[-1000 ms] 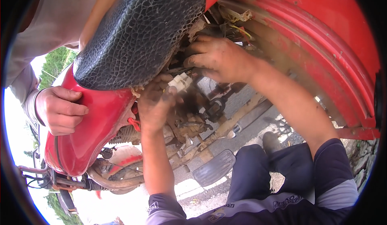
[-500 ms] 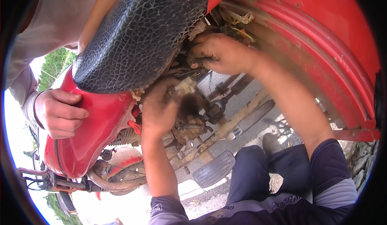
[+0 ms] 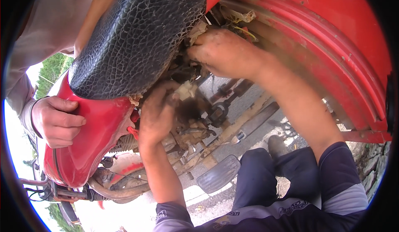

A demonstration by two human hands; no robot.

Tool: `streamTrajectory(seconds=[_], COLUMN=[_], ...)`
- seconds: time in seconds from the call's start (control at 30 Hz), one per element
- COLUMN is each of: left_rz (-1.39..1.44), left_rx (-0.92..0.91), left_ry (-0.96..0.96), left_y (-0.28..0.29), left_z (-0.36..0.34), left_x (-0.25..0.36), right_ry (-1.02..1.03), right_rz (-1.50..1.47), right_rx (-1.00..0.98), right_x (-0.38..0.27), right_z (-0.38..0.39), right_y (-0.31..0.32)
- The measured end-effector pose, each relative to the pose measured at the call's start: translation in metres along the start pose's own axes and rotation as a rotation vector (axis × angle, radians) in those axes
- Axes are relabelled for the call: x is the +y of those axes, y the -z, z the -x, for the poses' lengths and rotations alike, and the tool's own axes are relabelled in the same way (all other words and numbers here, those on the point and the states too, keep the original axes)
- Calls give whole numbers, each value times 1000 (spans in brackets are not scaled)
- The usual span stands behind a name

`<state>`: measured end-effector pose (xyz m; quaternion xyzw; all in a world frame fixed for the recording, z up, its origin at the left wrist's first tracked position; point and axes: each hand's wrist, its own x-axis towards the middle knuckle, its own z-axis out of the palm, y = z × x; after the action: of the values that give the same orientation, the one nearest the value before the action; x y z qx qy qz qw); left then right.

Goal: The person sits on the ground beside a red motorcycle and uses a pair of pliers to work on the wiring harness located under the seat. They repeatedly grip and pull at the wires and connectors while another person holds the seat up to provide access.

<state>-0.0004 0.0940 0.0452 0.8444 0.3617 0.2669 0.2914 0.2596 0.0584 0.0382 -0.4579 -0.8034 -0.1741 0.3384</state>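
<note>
Both my hands reach in under the black textured seat (image 3: 129,44) of a red motor tricycle. My left hand (image 3: 157,113) is at the seat's lower edge, its fingers curled among dirty parts. Close to those fingertips is a pale whitish piece (image 3: 187,89); whether they grip it I cannot make out. My right hand (image 3: 220,51) is bent into the gap beneath the seat's rear, fingers curled in and hidden by the hand itself and the seat edge. A torn tan scrap (image 3: 197,32) and loose yellow wires (image 3: 245,31) are near it.
Another person's hand (image 3: 58,121) rests on the red fuel tank (image 3: 89,136) at left. A red cargo body panel (image 3: 320,36) rises at right. Below my hands are the greasy engine parts (image 3: 193,132), a frame rail and a black foot pedal (image 3: 218,173).
My right hand has gone deeper under the seat, moving slightly left, and its fingers are now more hidden. My left hand has shifted a little left and stays under the seat edge.
</note>
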Motion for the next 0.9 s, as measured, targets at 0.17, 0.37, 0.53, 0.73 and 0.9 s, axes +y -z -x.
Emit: streamTrajectory(seconds=[0.17, 0.37, 0.53, 0.73, 0.9], left_rz=[111, 282, 191, -3, 48], left_rx=[-36, -56, -83, -46, -27], left_ry=[18, 138, 61, -65, -205], left_y=[0, 1, 5, 7, 4], left_z=[0, 1, 2, 0, -7], left_x=[-12, -11, -10, -15, -20], right_ry=[-141, -69, 55, -55, -101], right_rz=[61, -74, -219, -340, -214], right_rx=[60, -12, -85, -44, -265], right_x=[-12, -34, -42, -38, -47], right_z=[-7, 5, 14, 21, 26], right_y=[-5, 8, 7, -3, 5])
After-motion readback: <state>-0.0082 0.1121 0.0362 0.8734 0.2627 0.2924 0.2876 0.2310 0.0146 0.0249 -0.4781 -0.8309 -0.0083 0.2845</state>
